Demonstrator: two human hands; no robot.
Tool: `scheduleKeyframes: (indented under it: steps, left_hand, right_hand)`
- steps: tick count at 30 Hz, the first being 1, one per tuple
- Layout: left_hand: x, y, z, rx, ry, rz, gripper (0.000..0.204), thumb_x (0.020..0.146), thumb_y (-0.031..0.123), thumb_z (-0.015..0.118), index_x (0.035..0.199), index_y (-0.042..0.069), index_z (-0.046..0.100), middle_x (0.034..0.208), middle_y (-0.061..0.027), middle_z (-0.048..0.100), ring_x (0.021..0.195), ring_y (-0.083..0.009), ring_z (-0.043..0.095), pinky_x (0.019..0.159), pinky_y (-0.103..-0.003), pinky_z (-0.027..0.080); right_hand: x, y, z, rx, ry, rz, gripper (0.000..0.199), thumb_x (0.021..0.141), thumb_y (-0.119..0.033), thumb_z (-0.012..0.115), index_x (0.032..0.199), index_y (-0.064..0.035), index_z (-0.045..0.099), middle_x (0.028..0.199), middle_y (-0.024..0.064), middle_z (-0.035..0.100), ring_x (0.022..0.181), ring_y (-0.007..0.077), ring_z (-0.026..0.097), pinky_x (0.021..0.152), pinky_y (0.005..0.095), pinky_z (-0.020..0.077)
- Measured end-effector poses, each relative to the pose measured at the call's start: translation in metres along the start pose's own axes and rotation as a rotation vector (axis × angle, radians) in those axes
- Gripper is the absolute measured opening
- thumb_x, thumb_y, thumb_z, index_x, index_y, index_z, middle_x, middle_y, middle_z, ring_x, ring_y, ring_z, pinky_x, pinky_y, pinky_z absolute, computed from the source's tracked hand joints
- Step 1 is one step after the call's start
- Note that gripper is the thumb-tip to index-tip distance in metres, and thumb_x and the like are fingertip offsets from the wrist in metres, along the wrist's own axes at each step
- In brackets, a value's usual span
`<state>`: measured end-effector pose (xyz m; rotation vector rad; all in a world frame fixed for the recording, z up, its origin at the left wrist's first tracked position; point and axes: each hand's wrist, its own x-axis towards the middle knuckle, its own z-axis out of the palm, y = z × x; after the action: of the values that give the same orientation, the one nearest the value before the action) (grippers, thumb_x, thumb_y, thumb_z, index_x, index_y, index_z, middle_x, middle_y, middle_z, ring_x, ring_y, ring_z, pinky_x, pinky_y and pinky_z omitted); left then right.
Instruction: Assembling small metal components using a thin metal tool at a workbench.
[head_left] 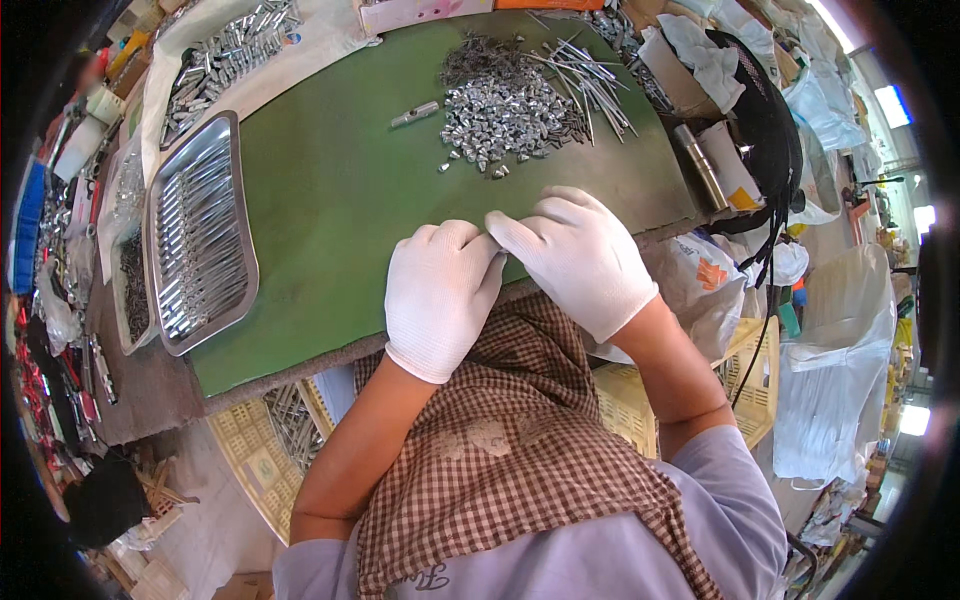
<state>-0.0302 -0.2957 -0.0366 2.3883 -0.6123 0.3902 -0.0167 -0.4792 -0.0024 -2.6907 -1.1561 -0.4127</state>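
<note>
- The left hand [440,295] and the right hand [578,258], both in white knit gloves, meet fingertip to fingertip at the near edge of the green mat [330,200], over the checked apron [500,440].
- Both hands are curled narrow, pinching toward each other; whatever sits between the fingertips is hidden by the gloves, so I cannot tell what they hold.
- The heap of small silver parts [505,110] lies toward the far edge of the mat, well apart from the hands, with thin metal rods [590,75] at its right side.
- One loose silver piece [415,114] lies alone left of the heap.
- A steel tray [200,235] of laid-out pieces sits at the mat's left edge.
- Judgement: fine fitting in gloves goes best with the wrists braced on the near edge and the pieces lined up before pressing.
</note>
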Motion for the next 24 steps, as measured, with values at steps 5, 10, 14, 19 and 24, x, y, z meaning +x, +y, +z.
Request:
scheduleKeyframes:
  steps: [5,10,14,19,24]
  left_hand:
    - [0.000,0.002,0.002,-0.008,0.067,0.018,0.012,0.076,0.007,0.073,0.088,0.006,0.069,0.081,-0.0100,0.060,0.076,-0.0332,0.058,0.068,-0.044,0.045]
    - [0.001,-0.001,0.001,-0.022,0.067,0.026,0.011,0.077,0.007,0.073,0.089,0.007,0.071,0.083,-0.0090,0.063,0.077,-0.0321,0.060,0.069,-0.043,0.046]
    - [0.001,0.000,0.002,-0.011,0.063,0.004,0.012,0.077,0.007,0.073,0.089,0.008,0.073,0.084,-0.0088,0.065,0.078,-0.0314,0.062,0.070,-0.043,0.048]
    - [0.001,0.001,0.004,0.004,0.055,-0.007,0.011,0.077,0.009,0.074,0.088,0.009,0.073,0.084,-0.0078,0.065,0.078,-0.0304,0.062,0.071,-0.042,0.049]
    - [0.000,0.001,0.005,0.024,0.077,0.000,0.011,0.076,0.009,0.074,0.087,0.010,0.073,0.084,-0.0067,0.065,0.078,-0.0297,0.062,0.071,-0.042,0.049]
  right_hand:
    - [-0.010,-0.007,0.004,0.009,0.179,0.119,0.045,0.077,-0.008,0.064,0.122,-0.0030,0.061,0.094,0.0061,0.071,0.093,0.0243,0.066,0.096,0.0420,0.0509]
    - [-0.021,-0.010,0.009,0.026,0.223,0.141,0.046,0.076,-0.002,0.064,0.122,-0.0079,0.064,0.103,0.0072,0.072,0.100,0.0246,0.067,0.097,0.0437,0.0503]
    - [-0.033,0.012,0.006,-0.075,0.416,0.332,0.045,0.080,-0.001,0.065,0.124,-0.0097,0.065,0.106,0.0098,0.072,0.100,0.0293,0.066,0.095,0.0448,0.0486]
    - [-0.087,0.107,-0.012,-0.657,0.306,0.867,0.049,0.090,-0.018,0.063,0.139,-0.0169,0.058,0.128,0.0178,0.063,0.113,0.0379,0.061,0.096,0.0462,0.0481]
    - [-0.123,0.157,-0.007,-0.220,0.252,0.928,0.050,0.094,-0.018,0.062,0.143,-0.0151,0.054,0.117,0.0211,0.064,0.108,0.0357,0.062,0.095,0.0464,0.0480]
